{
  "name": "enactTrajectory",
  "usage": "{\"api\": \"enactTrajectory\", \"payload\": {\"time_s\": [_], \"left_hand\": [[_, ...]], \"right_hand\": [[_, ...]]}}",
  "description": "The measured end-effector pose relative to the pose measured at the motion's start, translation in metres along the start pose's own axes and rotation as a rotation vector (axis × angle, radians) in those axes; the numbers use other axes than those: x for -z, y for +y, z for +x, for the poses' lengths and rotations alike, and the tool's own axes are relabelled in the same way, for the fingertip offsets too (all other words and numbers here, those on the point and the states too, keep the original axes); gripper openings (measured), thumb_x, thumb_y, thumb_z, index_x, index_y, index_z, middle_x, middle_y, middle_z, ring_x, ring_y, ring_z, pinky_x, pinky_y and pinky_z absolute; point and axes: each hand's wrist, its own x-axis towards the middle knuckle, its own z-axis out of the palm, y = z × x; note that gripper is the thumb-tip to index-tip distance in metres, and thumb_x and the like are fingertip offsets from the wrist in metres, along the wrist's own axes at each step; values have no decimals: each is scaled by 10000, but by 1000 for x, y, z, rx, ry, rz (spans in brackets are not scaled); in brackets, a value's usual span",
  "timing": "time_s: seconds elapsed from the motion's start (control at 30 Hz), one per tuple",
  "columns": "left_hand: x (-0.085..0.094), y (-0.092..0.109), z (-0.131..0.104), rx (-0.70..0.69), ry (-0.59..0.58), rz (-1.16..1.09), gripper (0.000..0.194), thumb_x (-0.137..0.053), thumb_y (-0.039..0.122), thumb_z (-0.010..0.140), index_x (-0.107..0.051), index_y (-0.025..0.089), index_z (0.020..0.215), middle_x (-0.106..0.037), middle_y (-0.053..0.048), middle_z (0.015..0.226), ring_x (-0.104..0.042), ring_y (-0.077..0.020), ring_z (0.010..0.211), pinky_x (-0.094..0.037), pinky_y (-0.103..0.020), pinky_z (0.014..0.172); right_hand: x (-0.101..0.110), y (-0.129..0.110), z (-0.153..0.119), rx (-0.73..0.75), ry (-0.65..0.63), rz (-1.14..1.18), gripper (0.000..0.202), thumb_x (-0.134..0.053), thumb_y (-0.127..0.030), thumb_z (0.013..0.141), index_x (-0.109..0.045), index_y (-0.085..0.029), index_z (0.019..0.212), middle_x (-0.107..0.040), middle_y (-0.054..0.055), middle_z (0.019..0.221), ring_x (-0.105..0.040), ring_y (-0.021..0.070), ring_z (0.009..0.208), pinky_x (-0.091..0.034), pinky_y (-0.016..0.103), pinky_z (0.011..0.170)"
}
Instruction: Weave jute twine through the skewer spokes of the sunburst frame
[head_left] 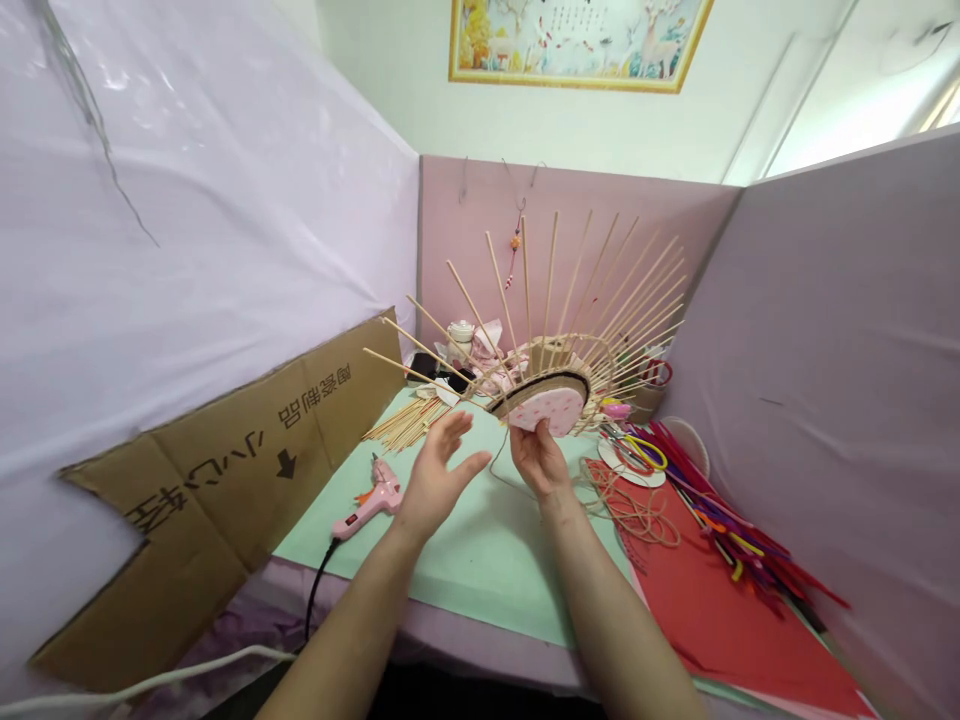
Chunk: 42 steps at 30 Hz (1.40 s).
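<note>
My right hand (541, 458) grips the underside of a round basket base (551, 405), fingers behind it and thumb on its pale pink, dotted face. Thin wooden sticks (555, 290) fan out from its edge like rays, and the piece is tilted up above the table. To its left, my left hand (448, 472) is open, thumb apart from the fingers, touching nothing. A strand of twine (499, 465) hangs from the base. The loose coil of twine (645, 515) lies right of my right hand.
A pink glue gun (371, 502) lies at left, its cord over the table edge. Loose sticks (405, 420) lie behind it. Yellow-handled scissors (646, 450), red sheets (720, 590) and coloured pipe cleaners (739, 535) are at right. A cardboard panel (225, 470) stands along the left.
</note>
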Motion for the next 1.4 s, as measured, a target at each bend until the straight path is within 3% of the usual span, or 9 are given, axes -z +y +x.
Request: {"api": "enactTrajectory", "payload": {"time_s": [0.1, 0.2, 0.4, 0.63, 0.77, 1.03, 1.17, 1.3, 1.4], "left_hand": [[-42, 5, 33, -72, -19, -441, 513, -757, 271, 679, -550, 218, 1146, -560, -99, 1311, -498, -237, 1233, -362, -392, 1040], [-58, -1, 51, -75, -38, -623, 458, -762, 233, 678, -605, 214, 1107, -625, -70, 1232, -535, -226, 1191, -368, -388, 1042], [-52, -18, 59, 44, -224, -695, 389, -779, 288, 677, -678, 161, 1032, -690, -91, 1114, -532, -257, 1199, -324, -414, 1077], [-40, -17, 64, 46, -344, -808, 458, -657, 286, 804, -573, 225, 1251, -626, -68, 1251, -480, -212, 1261, -282, -396, 1104], [-38, -25, 66, 74, -325, -735, 491, -697, 181, 747, -594, 245, 1223, -656, -47, 1200, -542, -204, 1192, -303, -404, 1088], [-42, -35, 69, 216, -210, -633, 315, -775, 309, 673, -673, 192, 947, -714, -35, 959, -636, -218, 983, -459, -501, 947], [-41, -40, 73, 161, -121, -702, 301, -772, 286, 677, -647, 208, 940, -695, 2, 965, -627, -176, 960, -464, -512, 951], [-40, -48, 77, 146, -70, -738, 298, -752, 282, 700, -635, 221, 966, -674, 7, 1035, -615, -159, 973, -436, -524, 980], [-42, -52, 75, 167, -59, -745, 301, -750, 278, 700, -630, 224, 971, -659, 7, 1069, -606, -156, 987, -428, -532, 984]], "right_hand": [[-6, 4, -3, -30, 1, 25, 94, -601, -172, 861, -642, -226, 926, -740, -32, 923, -670, 76, 929, -551, 217, 881], [-9, 5, -4, -33, -9, 20, 102, -609, -174, 855, -642, -231, 933, -734, -31, 959, -660, 75, 952, -542, 214, 896], [-8, 4, -1, -57, -72, -12, 147, -664, -194, 815, -640, -239, 953, -725, -28, 975, -647, 91, 976, -527, 230, 911], [4, -2, 3, -213, -89, -147, 204, -715, -361, 769, -632, -230, 902, -708, -23, 839, -647, 95, 745, -535, 198, 659], [8, -6, 3, -186, -73, -263, 253, -750, -405, 718, -625, -242, 867, -689, -32, 815, -625, 102, 730, -504, 210, 630], [6, -14, -1, -276, -13, -563, 389, -756, -519, 652, -622, -224, 867, -677, -9, 819, -618, 109, 723, -483, 217, 625], [15, -31, -19, -348, 67, -766, 385, -791, -415, 650, -635, -214, 938, -681, 17, 857, -634, 106, 697, -502, 235, 635], [23, -55, -41, -227, 150, -871, 381, -807, -311, 620, -662, -189, 951, -681, 19, 814, -610, 96, 662, -486, 224, 616], [17, -65, -54, 63, 263, -1025, 269, -771, -325, 648, -663, -171, 841, -637, -12, 687, -549, 88, 581, -434, 216, 562]]}}
